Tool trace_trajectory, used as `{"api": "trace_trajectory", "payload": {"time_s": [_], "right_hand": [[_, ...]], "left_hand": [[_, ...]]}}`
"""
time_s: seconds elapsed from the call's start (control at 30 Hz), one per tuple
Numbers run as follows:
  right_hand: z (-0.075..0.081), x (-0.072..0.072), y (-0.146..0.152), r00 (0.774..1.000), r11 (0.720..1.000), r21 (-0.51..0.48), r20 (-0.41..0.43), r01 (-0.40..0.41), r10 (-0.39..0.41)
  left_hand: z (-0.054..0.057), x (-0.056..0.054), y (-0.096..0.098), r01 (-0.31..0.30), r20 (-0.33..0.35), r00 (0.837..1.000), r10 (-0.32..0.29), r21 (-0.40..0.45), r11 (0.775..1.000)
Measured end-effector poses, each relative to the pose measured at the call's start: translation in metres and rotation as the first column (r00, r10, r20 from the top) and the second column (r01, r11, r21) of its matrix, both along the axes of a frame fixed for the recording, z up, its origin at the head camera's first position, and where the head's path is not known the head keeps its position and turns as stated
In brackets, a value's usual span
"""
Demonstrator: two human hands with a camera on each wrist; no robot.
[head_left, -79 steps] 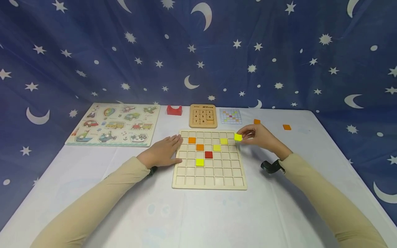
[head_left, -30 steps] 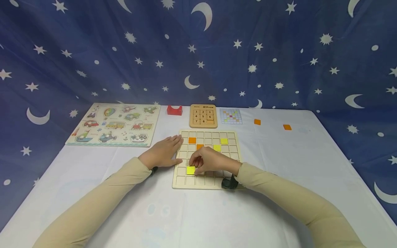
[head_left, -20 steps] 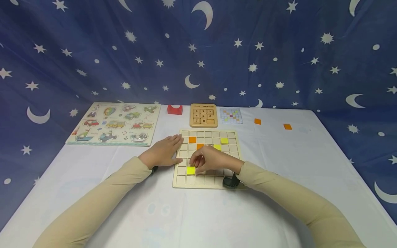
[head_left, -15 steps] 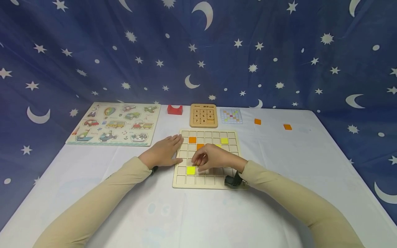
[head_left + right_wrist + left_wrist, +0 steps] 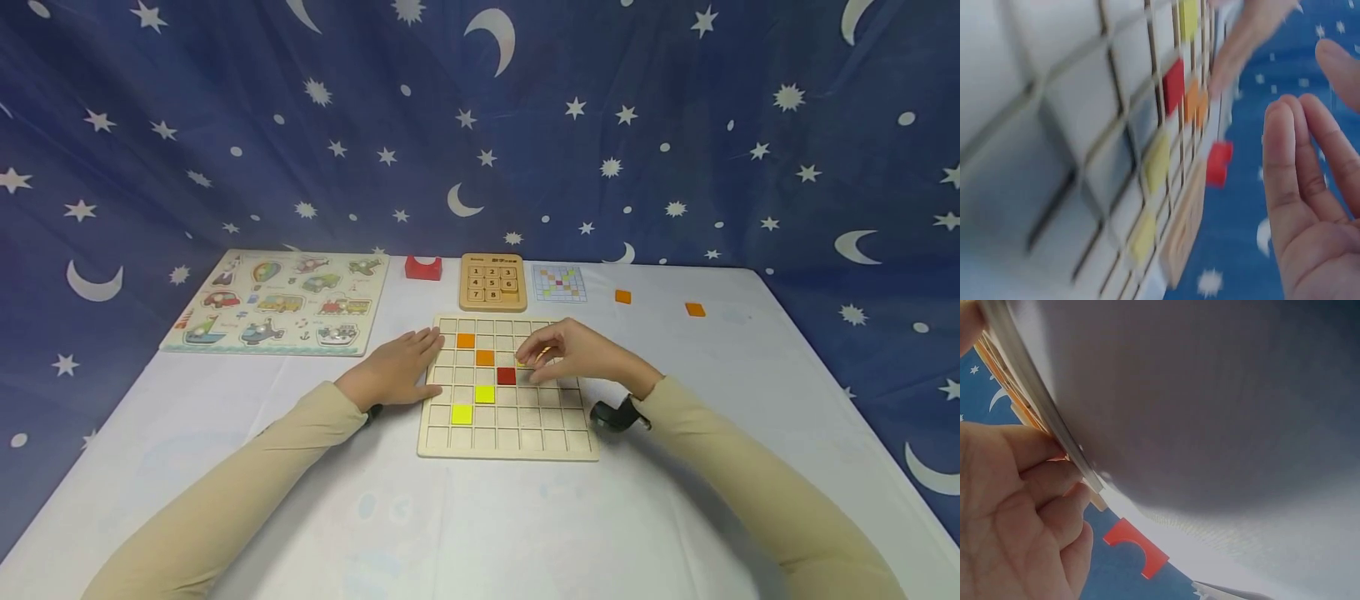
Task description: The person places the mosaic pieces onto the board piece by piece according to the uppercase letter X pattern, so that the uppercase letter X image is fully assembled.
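Observation:
A wooden grid board (image 5: 510, 433) lies on the white table. Its squares carry orange, yellow and red tiles, among them a red tile (image 5: 506, 376) and a yellow tile (image 5: 462, 414) low on the left. My left hand (image 5: 393, 367) rests along the board's left edge, fingers extended onto the rim; the left wrist view shows the fingers (image 5: 1044, 478) against that edge. Above the upper right of the board hovers my right hand (image 5: 573, 354), fingers loosely bent and holding nothing. It covers part of the yellow tiles there, which show in the right wrist view, with the yellow tile (image 5: 1157, 162) nearest.
Behind the board stand a red arched block (image 5: 423, 268), a wooden number puzzle (image 5: 492, 258) and a printed pattern card (image 5: 559, 284). Two orange tiles, one of them the near orange tile (image 5: 623, 297), lie to the right. A vehicle puzzle board (image 5: 273, 300) fills the back left.
My right hand brought a yellow tile across to the lower left of the board and let it go into a square. Then it moved back up and right. The left hand stayed put.

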State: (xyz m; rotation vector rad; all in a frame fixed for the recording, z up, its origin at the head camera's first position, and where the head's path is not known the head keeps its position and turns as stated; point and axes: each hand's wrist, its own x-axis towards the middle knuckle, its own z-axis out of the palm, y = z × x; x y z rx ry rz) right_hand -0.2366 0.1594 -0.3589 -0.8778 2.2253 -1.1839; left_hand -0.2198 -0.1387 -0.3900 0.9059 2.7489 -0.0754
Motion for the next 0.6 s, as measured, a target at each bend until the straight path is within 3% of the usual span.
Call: {"api": "trace_trajectory", "payload": {"time_s": [0.17, 0.33, 0.6], "right_hand": [[0.008, -0.012, 0.035, 0.996, 0.996, 0.010, 0.009, 0.086, -0.086], [0.008, -0.031, 0.073, 0.979, 0.978, 0.034, 0.008, 0.205, -0.205], [-0.004, -0.059, 0.127, 0.924, 0.923, 0.047, 0.007, 0.382, -0.383]], "left_hand": [[0.001, 0.001, 0.000, -0.002, 0.001, 1.000, 0.002, 0.003, 1.000], [0.001, 0.001, 0.000, -0.001, -0.002, 1.000, 0.001, -0.001, 1.000], [-0.001, 0.000, 0.000, 0.006, -0.006, 1.000, -0.006, 0.008, 1.000]]}}
